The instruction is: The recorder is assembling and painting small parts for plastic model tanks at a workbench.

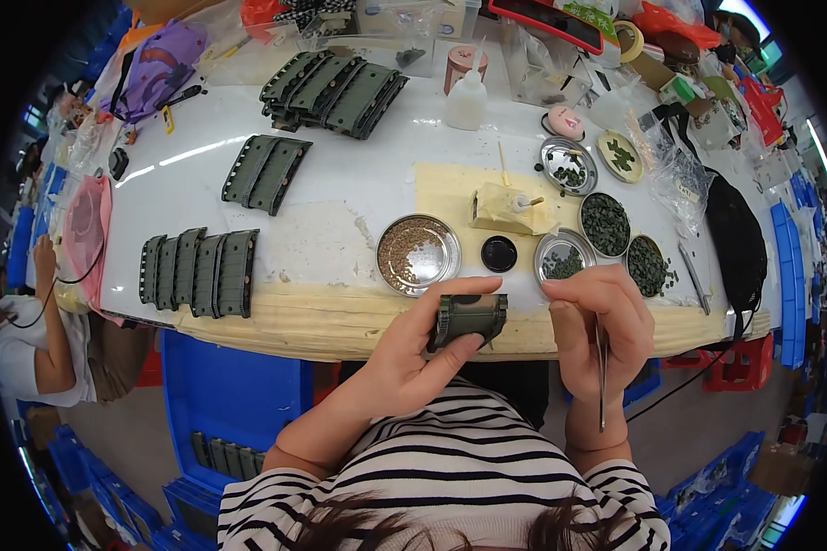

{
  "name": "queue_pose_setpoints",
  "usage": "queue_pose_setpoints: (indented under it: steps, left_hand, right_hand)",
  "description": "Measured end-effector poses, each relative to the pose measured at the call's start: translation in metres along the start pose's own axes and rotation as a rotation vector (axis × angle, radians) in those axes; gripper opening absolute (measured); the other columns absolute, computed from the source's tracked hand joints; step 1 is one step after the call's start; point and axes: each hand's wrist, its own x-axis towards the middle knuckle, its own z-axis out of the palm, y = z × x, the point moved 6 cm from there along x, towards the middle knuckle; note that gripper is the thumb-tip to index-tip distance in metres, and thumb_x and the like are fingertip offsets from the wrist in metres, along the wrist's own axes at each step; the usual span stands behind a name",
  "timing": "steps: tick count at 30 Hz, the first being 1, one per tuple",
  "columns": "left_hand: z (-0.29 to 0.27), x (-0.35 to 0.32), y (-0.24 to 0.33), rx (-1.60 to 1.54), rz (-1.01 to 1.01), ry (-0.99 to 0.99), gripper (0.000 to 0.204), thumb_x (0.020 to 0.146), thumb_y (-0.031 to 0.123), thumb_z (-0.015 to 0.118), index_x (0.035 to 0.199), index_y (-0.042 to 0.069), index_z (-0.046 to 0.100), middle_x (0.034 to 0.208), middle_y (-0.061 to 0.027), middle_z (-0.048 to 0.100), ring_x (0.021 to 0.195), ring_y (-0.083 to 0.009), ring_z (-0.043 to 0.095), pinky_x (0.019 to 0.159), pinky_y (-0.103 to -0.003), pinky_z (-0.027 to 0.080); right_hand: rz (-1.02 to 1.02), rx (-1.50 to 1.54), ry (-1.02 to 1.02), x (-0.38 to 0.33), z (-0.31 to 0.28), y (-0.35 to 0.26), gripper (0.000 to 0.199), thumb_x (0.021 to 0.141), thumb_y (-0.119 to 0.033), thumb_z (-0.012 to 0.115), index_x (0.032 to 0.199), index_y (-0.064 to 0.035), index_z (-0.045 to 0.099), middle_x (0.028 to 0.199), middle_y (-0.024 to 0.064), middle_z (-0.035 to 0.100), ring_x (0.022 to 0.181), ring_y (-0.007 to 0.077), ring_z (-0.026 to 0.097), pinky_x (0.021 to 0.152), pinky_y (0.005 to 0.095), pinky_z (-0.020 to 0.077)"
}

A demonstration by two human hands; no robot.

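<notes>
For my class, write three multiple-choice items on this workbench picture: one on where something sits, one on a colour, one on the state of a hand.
1. Where does the dish of brown grains sit?
A. just beyond the left hand
B. on the floor
C. on top of the stacked parts

2. What colour is the small round cap beside that dish?
A. white
B. black
C. red

3. What is the left hand doing?
A. resting flat on the table
B. hanging empty
C. gripping a dark green ridged part

Answers: 1 A, the dish stands on the table straight past the left thumb. 2 B, the cap is plainly black. 3 C, thumb and fingers close around the part, while the right hand holds tweezers.
</notes>
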Motion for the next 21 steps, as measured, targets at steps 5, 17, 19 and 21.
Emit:
queue_pose_setpoints:
  steps: [5, 17, 19, 21]
  left_hand:
    - [0.001, 0.0, 0.006, -0.274, -0.018, -0.017, 0.063, 0.101, 0.043, 0.029, 0.14, -0.006, 0.033, 0.111, -0.0173, 0.062, 0.105, -0.0233, 0.06, 0.097, -0.039, 0.045]
    - [0.001, 0.0, -0.003, -0.261, -0.134, 0.023, 0.069, 0.101, 0.048, 0.02, 0.133, -0.008, 0.043, 0.109, -0.0182, 0.064, 0.102, -0.0245, 0.062, 0.096, -0.037, 0.045]
    - [0.001, -0.001, -0.003, -0.266, -0.12, 0.013, 0.068, 0.101, 0.047, 0.021, 0.133, -0.008, 0.044, 0.11, -0.0182, 0.063, 0.102, -0.0242, 0.062, 0.096, -0.037, 0.045]
    - [0.001, -0.001, -0.002, -0.262, -0.104, 0.004, 0.067, 0.101, 0.047, 0.022, 0.133, -0.008, 0.044, 0.112, -0.0183, 0.063, 0.102, -0.024, 0.062, 0.095, -0.037, 0.046]
  right_hand:
    - [0.039, -0.03, 0.032, 0.006, -0.004, 0.006, 0.018, 0.075, 0.006, 0.071, 0.09, -0.0033, 0.07, 0.076, 0.0031, 0.058, 0.055, 0.007, 0.041, 0.046, 0.021, 0.0292]
    - [0.018, 0.007, -0.043, 0.003, 0.006, 0.003, 0.019, 0.075, 0.003, 0.073, 0.092, -0.0036, 0.071, 0.075, 0.003, 0.058, 0.054, 0.0083, 0.041, 0.047, 0.0221, 0.03]
    - [0.021, 0.006, -0.056, 0.003, 0.007, 0.002, 0.019, 0.074, 0.003, 0.073, 0.092, -0.0036, 0.071, 0.075, 0.0039, 0.058, 0.055, 0.0096, 0.043, 0.048, 0.0226, 0.032]
    - [-0.015, 0.001, -0.067, 0.004, 0.008, -0.002, 0.021, 0.072, 0.001, 0.075, 0.092, -0.0042, 0.072, 0.075, 0.0037, 0.058, 0.055, 0.0118, 0.046, 0.049, 0.024, 0.0351]
